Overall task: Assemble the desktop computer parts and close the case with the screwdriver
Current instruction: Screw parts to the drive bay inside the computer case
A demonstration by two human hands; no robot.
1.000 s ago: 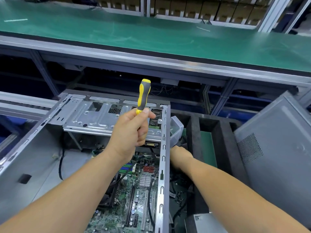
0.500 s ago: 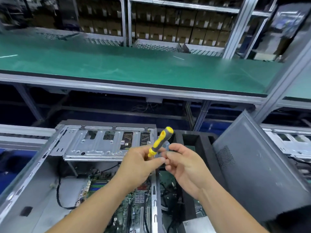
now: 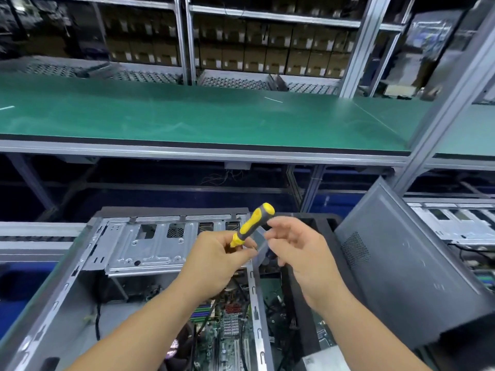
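Left hand [image 3: 222, 259]: fingers curled round the screwdriver [image 3: 251, 224], held above the open case [image 3: 150, 253].
Right hand [image 3: 300, 250]: fingers loosely bent beside the handle; any hold unclear.
Risk: a loose handover could have dropped the tool onto the circuit board [image 3: 230, 333].

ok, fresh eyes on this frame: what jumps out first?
The yellow and grey screwdriver, gripped by the left hand mid-frame, handle tilted up toward the right hand beside it. Below them lies the open computer case, its circuit board exposed. A dark side panel leans at the right, and a long green bench spans the background.
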